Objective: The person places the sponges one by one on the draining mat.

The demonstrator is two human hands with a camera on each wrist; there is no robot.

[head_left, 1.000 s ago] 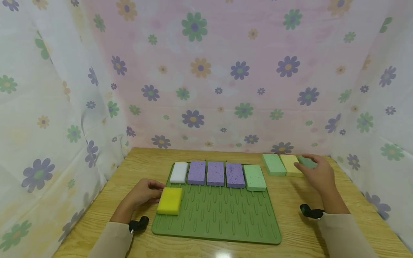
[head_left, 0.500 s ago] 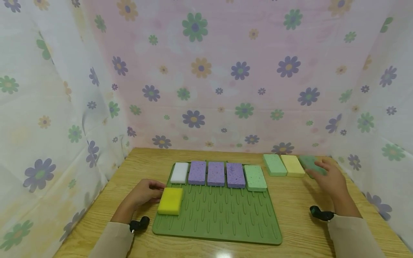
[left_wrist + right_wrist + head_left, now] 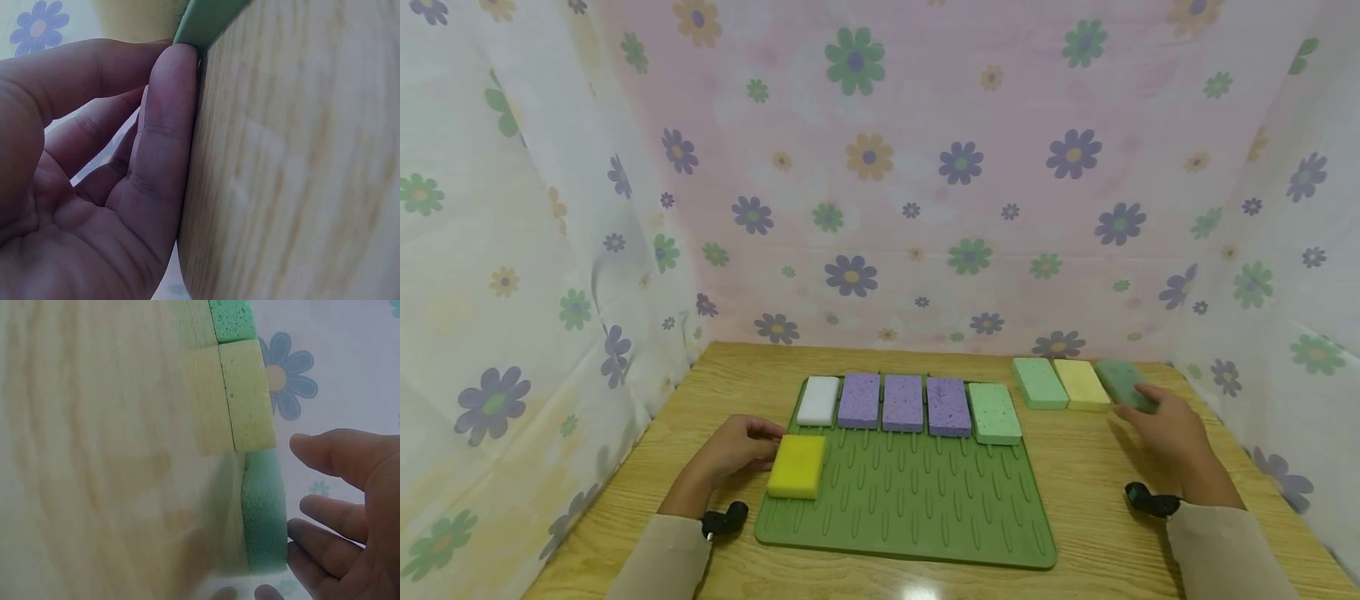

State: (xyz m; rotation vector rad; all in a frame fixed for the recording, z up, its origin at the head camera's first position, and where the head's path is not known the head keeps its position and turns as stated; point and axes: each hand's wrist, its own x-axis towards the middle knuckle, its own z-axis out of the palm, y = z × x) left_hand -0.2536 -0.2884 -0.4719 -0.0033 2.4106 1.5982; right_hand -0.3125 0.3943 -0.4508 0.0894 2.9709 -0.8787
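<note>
- While the left hand (image 3: 727, 452) stays where it was at lower left of the head view, the right hand (image 3: 1172, 427) has shifted a little down and rightward at the right of the frame.
- That shift uncovers more of the dark green sponge (image 3: 1122, 379), which lies on the table (image 3: 730, 383) at upper right, beside the pale yellow sponge (image 3: 1080, 385) and then the light green sponge (image 3: 1039, 383); to judge by this, the hand is not carrying it.
- The right hand's fingers are spread and slightly bent at the dark green sponge's near end, the thumb well apart from them, gripping nothing; whether a fingertip touches is hard to tell.
- The left hand's fingers are loosely bent, tips by the left edge of the green mat (image 3: 917, 508); I cannot tell whether they hold that edge.
- Just beside them, the bright yellow sponge (image 3: 797, 467) sits on the mat, unmoved, below a row along its upper edge: white sponge (image 3: 817, 400), three purple sponges (image 3: 903, 404), pale green sponge (image 3: 995, 413).
</note>
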